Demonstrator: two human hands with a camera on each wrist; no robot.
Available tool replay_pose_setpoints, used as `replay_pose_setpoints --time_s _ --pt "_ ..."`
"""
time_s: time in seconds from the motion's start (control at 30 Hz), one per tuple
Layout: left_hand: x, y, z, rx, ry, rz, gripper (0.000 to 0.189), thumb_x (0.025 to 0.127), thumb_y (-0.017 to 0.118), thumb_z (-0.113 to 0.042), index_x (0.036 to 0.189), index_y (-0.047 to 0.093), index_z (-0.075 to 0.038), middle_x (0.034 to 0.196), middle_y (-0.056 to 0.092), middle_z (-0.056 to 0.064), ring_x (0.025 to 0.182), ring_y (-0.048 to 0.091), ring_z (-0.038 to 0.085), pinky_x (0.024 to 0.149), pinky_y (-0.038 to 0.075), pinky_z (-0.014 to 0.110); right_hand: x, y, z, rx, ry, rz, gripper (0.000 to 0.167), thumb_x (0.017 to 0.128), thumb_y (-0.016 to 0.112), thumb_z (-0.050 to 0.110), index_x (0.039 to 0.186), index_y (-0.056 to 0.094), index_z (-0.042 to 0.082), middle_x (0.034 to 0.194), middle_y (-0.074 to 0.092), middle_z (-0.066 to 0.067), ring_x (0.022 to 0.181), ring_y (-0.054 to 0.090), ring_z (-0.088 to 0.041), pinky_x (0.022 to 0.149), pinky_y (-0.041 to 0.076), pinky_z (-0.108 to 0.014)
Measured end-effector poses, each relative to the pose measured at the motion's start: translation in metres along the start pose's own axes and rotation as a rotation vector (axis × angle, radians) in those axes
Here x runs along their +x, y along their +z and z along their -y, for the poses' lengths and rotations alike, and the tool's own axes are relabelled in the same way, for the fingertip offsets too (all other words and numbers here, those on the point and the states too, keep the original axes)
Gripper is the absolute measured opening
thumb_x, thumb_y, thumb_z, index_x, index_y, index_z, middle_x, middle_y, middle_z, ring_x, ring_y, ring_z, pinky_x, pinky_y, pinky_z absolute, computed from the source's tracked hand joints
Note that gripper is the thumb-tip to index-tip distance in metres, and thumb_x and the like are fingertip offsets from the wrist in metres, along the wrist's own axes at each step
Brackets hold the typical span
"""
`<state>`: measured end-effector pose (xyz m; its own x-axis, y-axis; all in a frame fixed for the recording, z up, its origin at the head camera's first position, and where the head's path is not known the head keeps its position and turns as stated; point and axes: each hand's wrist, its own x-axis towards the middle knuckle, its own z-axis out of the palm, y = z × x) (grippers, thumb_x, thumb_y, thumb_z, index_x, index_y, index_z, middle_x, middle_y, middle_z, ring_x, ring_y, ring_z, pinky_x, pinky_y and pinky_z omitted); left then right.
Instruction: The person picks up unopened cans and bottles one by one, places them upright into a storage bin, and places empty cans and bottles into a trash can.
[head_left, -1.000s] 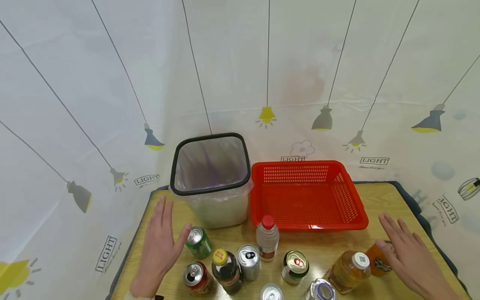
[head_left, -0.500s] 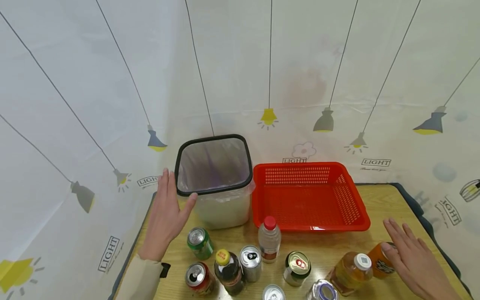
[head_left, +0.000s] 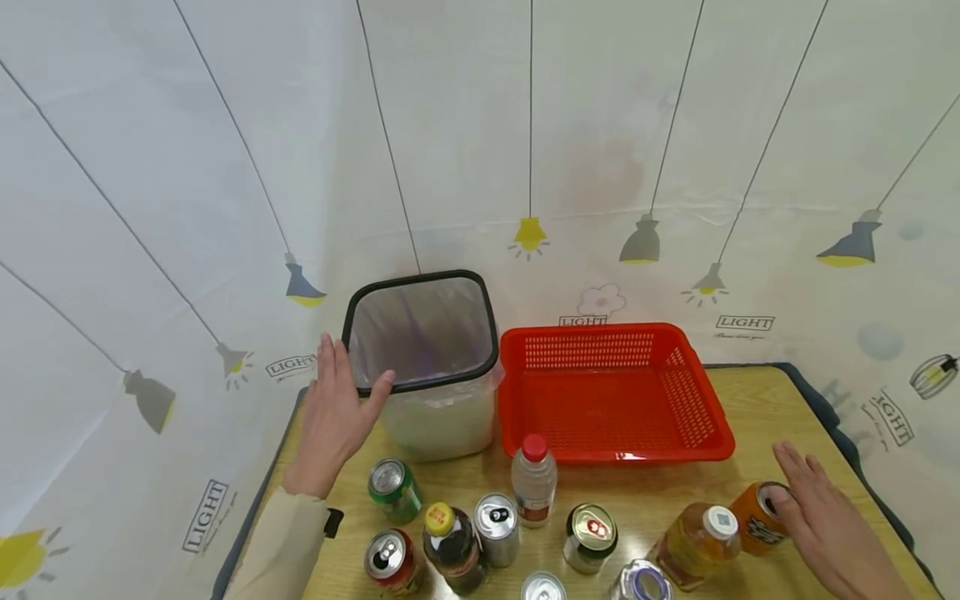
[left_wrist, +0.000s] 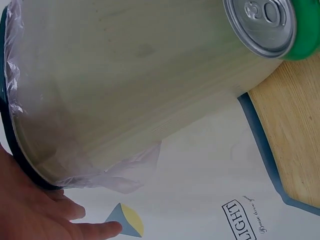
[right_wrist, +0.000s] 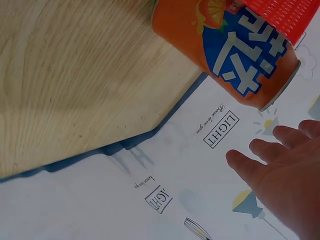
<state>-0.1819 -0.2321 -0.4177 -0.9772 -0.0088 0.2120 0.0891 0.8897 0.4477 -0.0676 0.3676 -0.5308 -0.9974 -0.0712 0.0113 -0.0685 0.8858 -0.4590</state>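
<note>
My left hand (head_left: 337, 417) is raised at the near left side of the lined trash bin (head_left: 438, 429), fingers straight and thumb spread. Whether it touches the black rim cannot be told. Below it stands a green can (head_left: 395, 492). On the right, my right hand (head_left: 836, 517) hovers with extended fingers beside an orange soda can (head_left: 759, 518), holding nothing. Between the hands stand a red can (head_left: 393, 562), a yellow-capped cola bottle (head_left: 455, 550), a silver can (head_left: 497, 529), a red-capped clear bottle (head_left: 535, 483), a dark green can with a gold top (head_left: 591, 537) and a white-capped tea bottle (head_left: 695, 546).
A red plastic basket (head_left: 615, 408) sits right of the bin at the back of the wooden table (head_left: 750, 408). Two more cans, one silver-topped (head_left: 543, 587) and one with a purple ring (head_left: 641, 582), are cut off by the lower frame edge. Printed sheeting (head_left: 450, 125) encloses the table.
My left hand has risen and moved forward, from beside the green can to the bin's rim, then stays nearly still. The right hand has shifted slightly. The containers stay in place.
</note>
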Motion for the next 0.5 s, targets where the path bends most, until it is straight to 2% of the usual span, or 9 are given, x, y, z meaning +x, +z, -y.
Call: replay_pose_setpoints --time_s 0.07,0.17,0.37,0.5 --pt "0.001 0.0 0.0 0.006 -0.008 0.002 0.102 0.103 0.045 -0.064 0.161 0.004 0.009 0.17 -0.008 0.025 0.157 0.004 0.042 0.121 0.018 0.065 -0.001 0.001 -0.001 0.039 0.003 -0.019 0.065 0.115 0.031 0.033 0.165 0.004 -0.001 0.164 0.009 -0.038 0.147 0.002 -0.063 0.106 0.013 -0.083" --pt "0.001 0.0 0.0 0.015 -0.016 0.005 0.103 0.102 0.045 -0.065 0.161 0.005 0.01 0.17 -0.004 0.027 0.157 0.005 0.042 0.121 0.018 0.065 -0.001 0.0 -0.002 0.086 0.044 0.0 0.067 0.115 0.028 0.035 0.164 -0.001 -0.002 0.163 0.005 -0.04 0.146 0.003 -0.065 0.108 0.011 -0.082" --pt "0.002 -0.001 -0.001 0.042 -0.011 0.002 0.105 0.101 0.046 -0.067 0.16 0.01 0.013 0.169 0.002 0.03 0.156 0.007 0.045 0.119 0.016 0.069 0.002 -0.004 -0.005 0.13 0.179 0.104 0.078 0.114 0.023 0.046 0.16 -0.011 -0.007 0.159 0.0 -0.045 0.135 0.018 -0.072 0.1 0.023 -0.083" --pt "0.001 -0.002 -0.002 0.05 -0.009 -0.001 0.105 0.101 0.046 -0.067 0.159 0.011 0.014 0.168 0.005 0.032 0.156 0.007 0.046 0.118 0.016 0.071 0.001 -0.003 -0.011 0.212 0.25 0.14 0.081 0.112 0.022 0.05 0.159 -0.014 -0.007 0.157 0.002 -0.047 0.134 0.019 -0.073 0.1 0.024 -0.083"
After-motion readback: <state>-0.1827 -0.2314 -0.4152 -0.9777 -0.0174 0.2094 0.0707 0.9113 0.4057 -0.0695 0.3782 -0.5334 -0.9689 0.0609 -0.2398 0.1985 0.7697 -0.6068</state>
